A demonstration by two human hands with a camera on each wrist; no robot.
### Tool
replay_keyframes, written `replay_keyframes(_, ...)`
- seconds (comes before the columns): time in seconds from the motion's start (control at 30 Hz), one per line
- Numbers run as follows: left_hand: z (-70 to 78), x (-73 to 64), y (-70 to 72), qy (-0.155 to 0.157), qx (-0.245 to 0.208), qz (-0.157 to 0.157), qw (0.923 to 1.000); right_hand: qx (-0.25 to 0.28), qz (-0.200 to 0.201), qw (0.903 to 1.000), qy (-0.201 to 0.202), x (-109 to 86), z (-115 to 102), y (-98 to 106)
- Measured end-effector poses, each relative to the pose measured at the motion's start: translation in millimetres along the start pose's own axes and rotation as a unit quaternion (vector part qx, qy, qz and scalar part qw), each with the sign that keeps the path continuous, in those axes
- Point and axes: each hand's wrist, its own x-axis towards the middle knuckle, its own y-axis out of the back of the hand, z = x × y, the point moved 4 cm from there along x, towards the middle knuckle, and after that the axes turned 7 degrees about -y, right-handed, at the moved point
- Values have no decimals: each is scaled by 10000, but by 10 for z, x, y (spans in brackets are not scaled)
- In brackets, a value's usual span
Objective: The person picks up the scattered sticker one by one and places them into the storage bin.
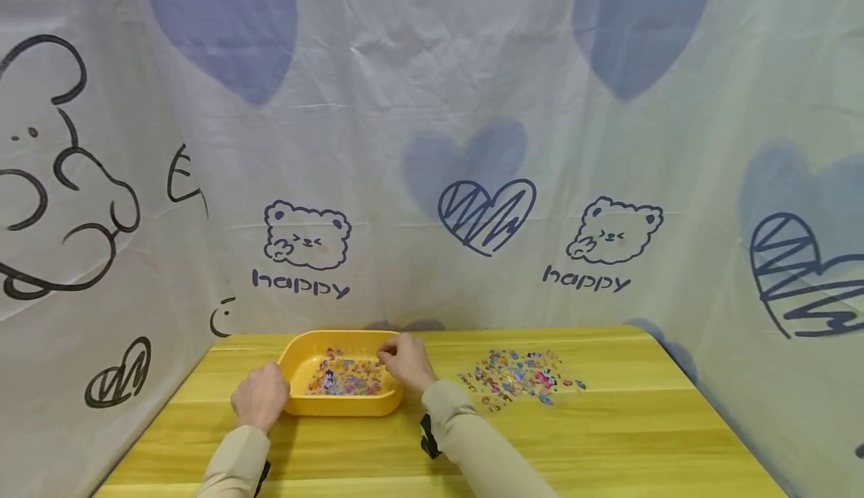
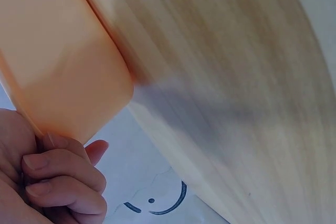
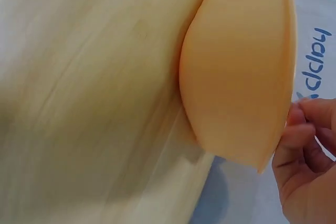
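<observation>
A yellow plastic basin (image 1: 344,406) sits on the left part of the table. Small multicoloured pieces (image 1: 347,379) lie scattered over its floor. My left hand (image 1: 259,394) grips the basin's left rim, and its curled fingers (image 2: 63,169) show close against the wall in the left wrist view. Over the right rim reaches my right hand (image 1: 408,360), thumb and forefinger drawn together above the inside of the basin. In the right wrist view its bent fingers (image 3: 296,135) are right at the rim; I cannot tell whether a small piece is between the fingertips.
To the right of the basin, a loose spread of similar small colourful pieces (image 1: 516,374) lies on the wood-grain table (image 1: 607,445). A pale cloth (image 1: 385,183) printed with hearts and bears hangs behind and along the sides of the table.
</observation>
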Motion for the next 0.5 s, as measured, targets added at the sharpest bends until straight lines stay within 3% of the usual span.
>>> replay_keyframes(0.27,5,-1,-6,-34,-47,-8,10000,-802,253,9964,42,9,25,13)
replay_keyframes(0.5,-2,-3,-9,21,-18,-54,10000,-671,395,9968,-197,-4,45,31)
